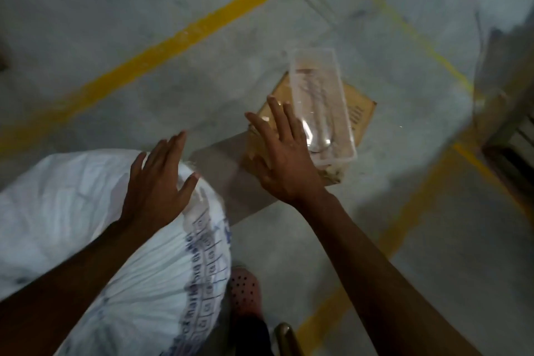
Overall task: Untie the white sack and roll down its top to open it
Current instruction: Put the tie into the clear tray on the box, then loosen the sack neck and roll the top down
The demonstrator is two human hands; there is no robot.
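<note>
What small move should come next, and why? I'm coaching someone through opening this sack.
Probably bring the right hand back to the white sack. It hovers open over the cardboard box and clear plastic container, away from the sack, while the left hand is spread over the sack's top. No tie is visible, so feel for it first.

Warehouse: yellow-lined concrete floor

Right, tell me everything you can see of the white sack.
The white sack fills the lower left of the view, standing on the grey floor. It looks like woven plastic, full and bulging, creased in folds, with blue print in a gridded band down its right side. The left hand lies open over its top. No tie is visible. A pink perforated shoe is beside it.
</note>
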